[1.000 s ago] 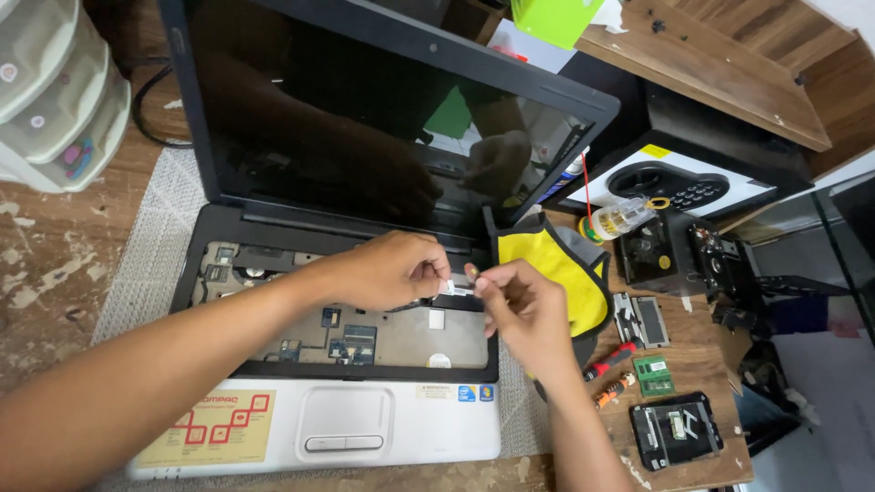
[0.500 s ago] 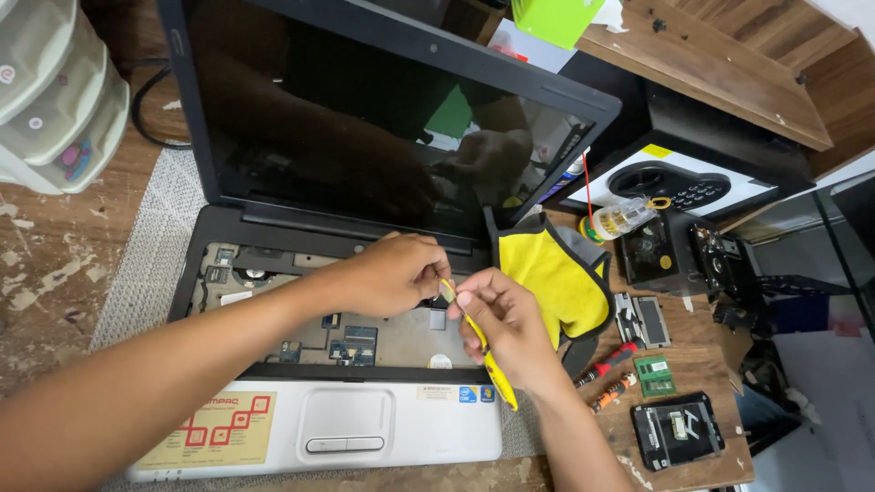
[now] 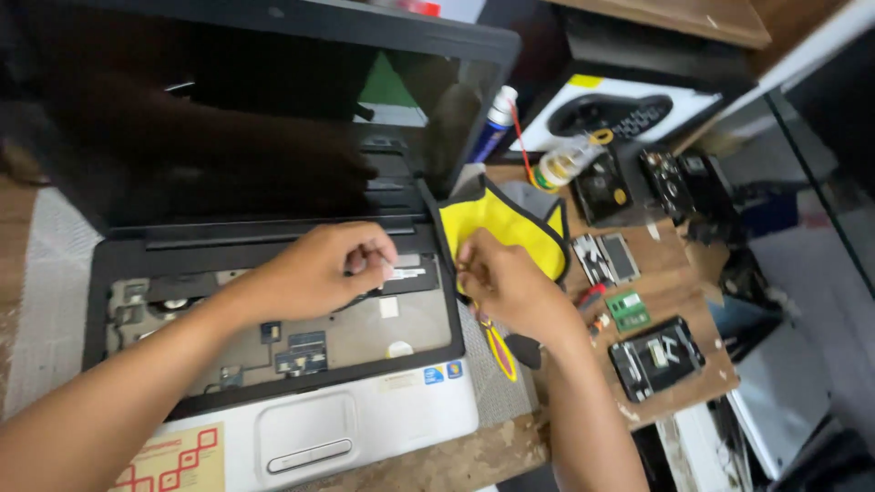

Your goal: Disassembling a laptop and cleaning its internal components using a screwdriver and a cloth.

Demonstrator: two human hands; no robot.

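Near the middle of the desk (image 3: pixel 510 446), the left hand (image 3: pixel 319 269) is pinching a thin white strip (image 3: pixel 401 272) over the open laptop (image 3: pixel 273 337); the right hand (image 3: pixel 501 282) is clenching a yellow-handled tool (image 3: pixel 500 351). The strip is looking light and fragile (best held by its edges).

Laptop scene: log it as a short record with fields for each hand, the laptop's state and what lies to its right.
left hand: left hand pinches a small part at the top edge of the open keyboard bay
right hand: right hand grips a yellow-handled tool, tip hidden
laptop: laptop open, screen dark, keyboard removed, internals exposed
beside laptop: yellow cloth; green memory module; black drive; spray can
surface: wooden table
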